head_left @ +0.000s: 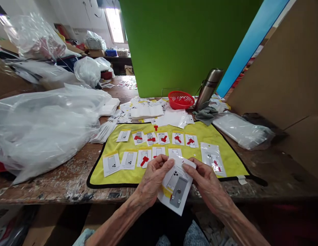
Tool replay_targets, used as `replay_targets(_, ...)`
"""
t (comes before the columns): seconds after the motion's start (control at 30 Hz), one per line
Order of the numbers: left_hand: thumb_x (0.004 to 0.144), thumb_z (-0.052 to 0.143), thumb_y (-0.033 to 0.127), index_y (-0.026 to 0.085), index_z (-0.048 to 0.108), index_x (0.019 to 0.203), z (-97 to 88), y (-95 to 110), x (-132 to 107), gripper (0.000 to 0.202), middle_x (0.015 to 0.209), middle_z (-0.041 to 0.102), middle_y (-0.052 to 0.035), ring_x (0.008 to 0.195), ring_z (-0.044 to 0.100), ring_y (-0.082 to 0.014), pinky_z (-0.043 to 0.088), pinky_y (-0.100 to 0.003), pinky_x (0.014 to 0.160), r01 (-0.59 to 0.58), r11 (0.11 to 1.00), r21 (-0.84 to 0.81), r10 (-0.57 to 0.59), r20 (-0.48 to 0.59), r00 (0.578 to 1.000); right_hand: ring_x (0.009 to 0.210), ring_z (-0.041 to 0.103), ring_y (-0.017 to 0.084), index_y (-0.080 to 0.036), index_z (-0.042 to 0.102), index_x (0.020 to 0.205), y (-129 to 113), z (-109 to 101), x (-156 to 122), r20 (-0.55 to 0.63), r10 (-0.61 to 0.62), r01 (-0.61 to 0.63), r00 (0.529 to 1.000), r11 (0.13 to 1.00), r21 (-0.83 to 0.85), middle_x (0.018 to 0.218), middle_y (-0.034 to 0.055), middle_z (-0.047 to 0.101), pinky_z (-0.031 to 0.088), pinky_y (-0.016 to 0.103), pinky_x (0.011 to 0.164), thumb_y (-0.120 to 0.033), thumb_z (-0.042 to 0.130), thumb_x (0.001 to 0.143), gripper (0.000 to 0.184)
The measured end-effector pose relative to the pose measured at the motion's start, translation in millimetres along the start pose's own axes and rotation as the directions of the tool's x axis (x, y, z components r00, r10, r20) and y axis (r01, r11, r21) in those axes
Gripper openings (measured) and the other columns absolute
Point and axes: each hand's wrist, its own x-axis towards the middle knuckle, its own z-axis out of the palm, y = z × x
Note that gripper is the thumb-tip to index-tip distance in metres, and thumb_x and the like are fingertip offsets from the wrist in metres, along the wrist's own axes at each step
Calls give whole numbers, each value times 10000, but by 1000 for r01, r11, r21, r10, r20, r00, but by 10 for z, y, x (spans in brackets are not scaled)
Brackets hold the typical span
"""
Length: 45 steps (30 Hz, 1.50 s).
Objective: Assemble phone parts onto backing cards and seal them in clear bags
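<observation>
My left hand [153, 177] and my right hand [206, 182] both pinch the top edge of a white card packet [177, 186] that shows a phone picture and a grey holder. I hold it just in front of the table edge, above my lap. Beyond my hands lies a yellow mat [225, 159] with two rows of similar small cards [111, 163]; several carry red pieces [177, 138]. A clear bagged packet [212, 158] lies at the mat's right.
Large clear plastic bags [46, 119] fill the table's left. Stacks of white cards [146, 111], a red basket [181, 99], a steel flask [208, 87] and a grey cloth [206, 114] stand behind the mat. A green board [179, 44] and cardboard [284, 75] wall the back and right.
</observation>
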Motion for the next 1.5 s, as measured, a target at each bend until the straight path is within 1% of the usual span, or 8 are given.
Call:
replay_targets(0.27,647,773,393,138,546,699,37,20,-35,345,675,603,4,624,537,-93,433,-201,597,-51,995,86,47,47,998,587,496,104,-162,593,652,-141,-92,44,82,-75,97,994,944,-314,624,-23,574,410,214,545,-460,696,727,324)
replay_targets(0.47,630,786,387,163,552,733,123,-45,-83,340,683,622,12,611,541,-90,450,-202,604,-49,999,-4,48,-60,997,777,614,154,-207,642,884,-36,-27,-6,81,-20,17,997,999,35,851,3,681,491,279,763,-452,684,757,279)
replay_targets(0.63,664,734,456,152,578,723,149,122,150,347,678,614,-5,629,550,-102,454,-221,635,16,981,191,-36,102,994,777,637,185,-185,660,870,-121,-362,36,-82,18,-24,996,997,-73,843,33,704,506,281,691,-501,708,713,356)
replay_targets(0.73,763,636,432,145,603,757,131,397,613,289,723,627,-24,674,571,-120,453,-231,652,-114,817,565,54,123,991,738,638,204,-163,669,852,-275,-788,137,-211,-43,-8,977,971,-237,777,54,703,510,290,647,-568,713,661,450)
replay_targets(0.8,823,562,354,148,600,779,122,565,1013,214,752,640,-35,697,595,-140,459,-243,647,-108,511,853,150,36,988,723,639,235,-162,656,841,-348,-1071,224,-235,-60,-38,970,920,-391,758,74,699,518,334,639,-624,665,659,497)
replay_targets(1.03,812,603,317,147,567,968,161,580,1999,233,1197,549,-168,1202,425,-336,334,-444,949,-74,112,991,418,21,908,1005,602,297,-210,584,1030,-330,-1441,382,-176,-512,52,841,400,-915,1094,126,645,453,461,904,-539,525,767,425)
replay_targets(1.3,856,502,214,178,575,926,78,564,2098,108,1060,602,-108,1026,526,-260,368,-381,866,-72,-85,994,429,101,898,883,634,263,-217,601,863,-389,-1104,597,-23,-393,160,919,427,-890,925,96,676,492,421,813,-488,490,814,297)
replay_targets(1.5,872,493,248,198,585,931,191,695,1695,120,1038,595,-92,1022,500,-247,350,-360,870,-103,-184,978,516,185,836,875,622,229,-136,433,1238,-515,-504,1039,-77,-351,210,933,707,-676,1106,154,587,521,368,713,-565,610,709,704)
